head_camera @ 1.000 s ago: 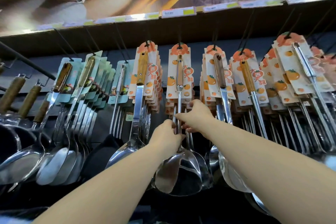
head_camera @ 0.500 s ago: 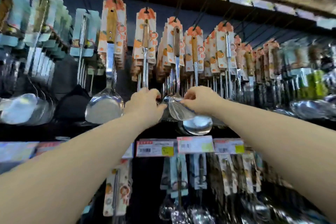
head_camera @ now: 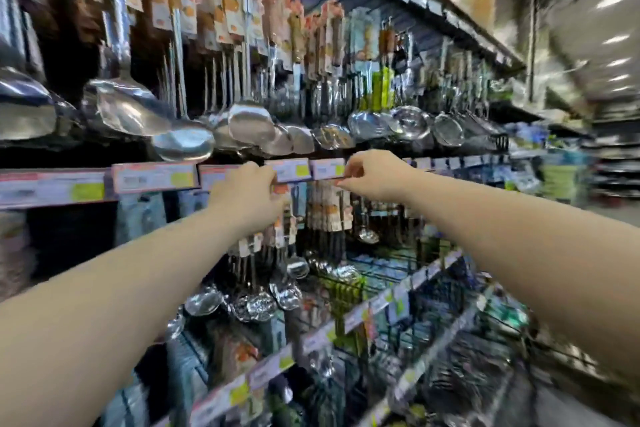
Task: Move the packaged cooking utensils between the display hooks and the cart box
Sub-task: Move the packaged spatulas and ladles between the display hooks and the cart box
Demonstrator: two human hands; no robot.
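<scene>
Utensil packs [head_camera: 329, 215] hang under the price rail [head_camera: 294, 170] at frame centre: steel, so likely stiff, slick, bottom-heavy, card flimsy, so take the shaft, not the card; right hand [head_camera: 375, 177] pinches card tops at 1 o'clock, left hand [head_camera: 247, 198] curled at 9, grip hidden.

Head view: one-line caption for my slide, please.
Left hand and right hand reach the packaged utensils hanging under the price-label rail; blur hides each grip.

Bright overhead light, heavy motion blur
</scene>
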